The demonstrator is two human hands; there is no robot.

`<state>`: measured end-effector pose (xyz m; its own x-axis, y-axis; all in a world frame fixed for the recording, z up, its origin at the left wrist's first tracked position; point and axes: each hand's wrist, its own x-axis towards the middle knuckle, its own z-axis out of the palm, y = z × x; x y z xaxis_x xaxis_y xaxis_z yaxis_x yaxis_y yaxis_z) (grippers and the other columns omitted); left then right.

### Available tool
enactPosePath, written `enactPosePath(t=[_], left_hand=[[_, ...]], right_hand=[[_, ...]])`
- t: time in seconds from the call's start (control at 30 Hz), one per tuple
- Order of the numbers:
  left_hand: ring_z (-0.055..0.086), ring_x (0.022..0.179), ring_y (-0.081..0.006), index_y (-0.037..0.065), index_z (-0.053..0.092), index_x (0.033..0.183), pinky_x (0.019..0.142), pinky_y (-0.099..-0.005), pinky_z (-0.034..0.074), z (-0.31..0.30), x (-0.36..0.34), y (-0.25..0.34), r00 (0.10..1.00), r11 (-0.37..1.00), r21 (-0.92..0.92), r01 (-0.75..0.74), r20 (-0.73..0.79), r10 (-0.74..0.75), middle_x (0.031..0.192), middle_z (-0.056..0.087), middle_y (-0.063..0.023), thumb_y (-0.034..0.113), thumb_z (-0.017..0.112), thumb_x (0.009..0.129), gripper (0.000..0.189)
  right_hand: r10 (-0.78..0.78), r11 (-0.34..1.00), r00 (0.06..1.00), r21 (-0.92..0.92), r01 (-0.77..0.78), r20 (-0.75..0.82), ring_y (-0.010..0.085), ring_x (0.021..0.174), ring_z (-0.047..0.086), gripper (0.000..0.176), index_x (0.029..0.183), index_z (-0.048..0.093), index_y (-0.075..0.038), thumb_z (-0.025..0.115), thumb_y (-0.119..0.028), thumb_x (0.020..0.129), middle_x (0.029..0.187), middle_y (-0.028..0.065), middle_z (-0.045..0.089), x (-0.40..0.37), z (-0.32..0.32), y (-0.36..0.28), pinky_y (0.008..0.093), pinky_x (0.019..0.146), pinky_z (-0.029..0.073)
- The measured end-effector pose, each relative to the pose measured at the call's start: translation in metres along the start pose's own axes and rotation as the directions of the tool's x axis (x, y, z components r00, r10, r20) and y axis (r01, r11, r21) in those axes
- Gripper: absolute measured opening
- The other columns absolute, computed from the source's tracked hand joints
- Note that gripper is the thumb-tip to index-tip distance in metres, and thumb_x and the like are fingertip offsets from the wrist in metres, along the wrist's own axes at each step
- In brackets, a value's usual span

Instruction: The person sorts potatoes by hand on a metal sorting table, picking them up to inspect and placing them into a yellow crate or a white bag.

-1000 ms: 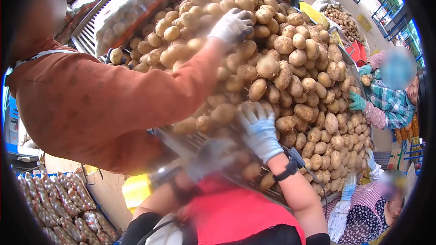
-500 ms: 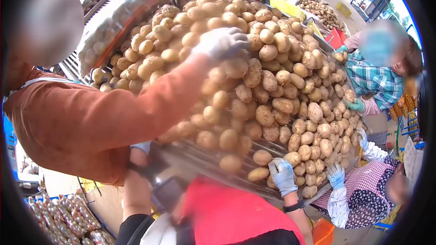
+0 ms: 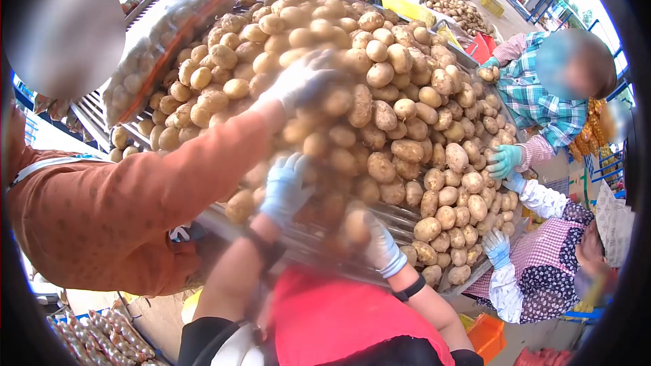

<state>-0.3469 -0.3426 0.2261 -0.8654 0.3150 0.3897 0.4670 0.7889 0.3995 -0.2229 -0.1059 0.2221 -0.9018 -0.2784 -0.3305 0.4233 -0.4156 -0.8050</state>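
A big heap of potatoes (image 3: pixel 407 151) covers the slatted metal table (image 3: pixel 400 220) in front of me. My left hand (image 3: pixel 288 186), in a light blue glove, reaches to the near side of the heap with its fingers apart. Blurred potatoes lie beside its fingertips. My right hand (image 3: pixel 385 247), also gloved and with a dark band at the wrist, is at the table's near edge. Its fingers are against a motion-blurred potato (image 3: pixel 357 227) and appear closed on it. A co-worker's white-gloved hand (image 3: pixel 302 81) is over the heap, beyond my left hand.
A co-worker's orange-brown sleeve (image 3: pixel 183 169) stretches across from the left. On the right, co-workers' gloved hands (image 3: pixel 505 161) touch the heap. A filled mesh sack (image 3: pixel 163 47) lies at the far left. An orange crate (image 3: pixel 485 339) stands below right.
My left hand has come up from the lower left to the potatoes. My right hand has moved left along the near edge to a potato. The co-worker's white-gloved hand has shifted left.
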Motion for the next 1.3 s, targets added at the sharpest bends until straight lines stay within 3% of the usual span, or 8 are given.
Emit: enactPosePath(t=[0.13,0.27,0.47,0.5,0.67,0.77,1.03,1.3], left_hand=[[0.068,0.099,-0.0313,0.007,0.056,0.13,0.081,-0.0426,0.06,0.005,-0.018,0.001,0.878,0.376,-0.814,0.443,0.309,-0.366,0.117,0.067,-0.0154,0.043,0.065,0.096,0.051],[0.071,0.102,-0.0286,0.006,0.053,0.137,0.072,-0.0432,0.063,-0.015,-0.025,0.027,0.656,-0.565,-0.659,0.496,0.711,-0.254,0.119,0.068,-0.0145,0.06,0.047,0.103,0.063],[0.062,0.118,-0.0302,-0.001,0.049,0.143,0.1,-0.0412,0.05,-0.005,-0.044,0.083,0.86,0.063,-0.863,0.501,0.488,-0.147,0.13,0.062,-0.0151,0.029,0.049,0.106,0.048],[0.06,0.12,-0.0305,-0.002,0.048,0.145,0.104,-0.0404,0.048,-0.003,-0.051,0.086,0.885,0.199,-0.863,0.465,0.451,-0.114,0.132,0.061,-0.0152,0.023,0.049,0.106,0.046],[0.063,0.117,-0.0252,0.0,0.059,0.135,0.104,-0.0375,0.048,-0.003,-0.052,0.082,0.936,0.643,-0.737,0.208,0.34,0.087,0.127,0.066,-0.0149,0.024,0.055,0.104,0.04],[0.065,0.114,-0.0273,0.003,0.067,0.126,0.101,-0.0394,0.05,0.009,-0.053,0.082,0.889,0.688,-0.717,0.109,0.381,0.256,0.124,0.068,-0.0154,0.023,0.06,0.1,0.033],[0.065,0.106,-0.0357,0.007,0.071,0.113,0.095,-0.0464,0.05,-0.025,-0.012,0.083,0.9,0.767,-0.509,-0.391,-0.037,0.434,0.113,0.07,-0.0139,0.024,0.067,0.09,0.029],[0.066,0.088,-0.0363,0.005,0.068,0.105,0.079,-0.043,0.053,-0.044,0.062,-0.032,0.953,0.977,0.049,0.207,-0.236,-0.19,0.095,0.069,-0.0181,0.026,0.067,0.088,0.027]], right_hand=[[0.219,0.926,0.972,0.331,-0.181,-0.081,0.021,0.09,0.068,0.051,0.125,0.059,-0.003,0.048,-0.05,0.107,0.109,0.01,0.068,-0.026,0.002,-0.022,0.0309,0.084,0.057],[0.239,0.89,0.971,0.402,-0.214,-0.012,0.0242,0.091,0.069,0.052,0.13,0.058,-0.004,0.047,-0.048,0.107,0.11,0.0133,0.069,-0.028,-0.01,-0.018,0.0325,0.087,0.058],[0.178,0.942,0.983,0.281,-0.185,0.051,0.0172,0.104,0.066,0.039,0.137,0.054,-0.003,0.053,-0.029,0.108,0.122,0.0077,0.065,-0.009,0.02,-0.028,0.0308,0.09,0.054],[-0.125,0.952,0.991,-0.277,0.133,0.045,0.0152,0.108,0.062,0.036,0.137,0.053,-0.003,0.05,-0.025,0.109,0.124,0.0038,0.061,-0.007,0.022,-0.023,0.0281,0.093,0.053],[0.107,0.967,0.981,-0.213,-0.14,-0.16,0.0178,0.114,0.061,0.032,0.135,0.055,-0.002,0.048,-0.02,0.109,0.128,0.0049,0.06,-0.017,0.024,-0.022,0.031,0.097,0.052],[0.121,0.512,0.983,-0.84,-0.178,-0.134,0.0198,0.119,0.061,0.032,0.133,0.055,0.0,0.04,-0.013,0.109,0.129,0.0095,0.062,-0.022,0.023,-0.027,0.0322,0.101,0.051],[0.024,0.979,0.993,-0.201,-0.047,-0.114,0.0186,0.112,0.062,0.036,0.137,0.053,0.0,0.057,-0.01,0.103,0.126,0.0087,0.063,-0.039,-0.017,-0.006,0.0309,0.096,0.054],[0.086,0.994,0.956,0.095,-0.062,-0.279,0.0184,0.11,0.064,0.056,0.142,0.05,0.001,0.068,-0.03,0.099,0.127,0.0094,0.063,-0.073,-0.023,-0.016,0.0314,0.089,0.057]])
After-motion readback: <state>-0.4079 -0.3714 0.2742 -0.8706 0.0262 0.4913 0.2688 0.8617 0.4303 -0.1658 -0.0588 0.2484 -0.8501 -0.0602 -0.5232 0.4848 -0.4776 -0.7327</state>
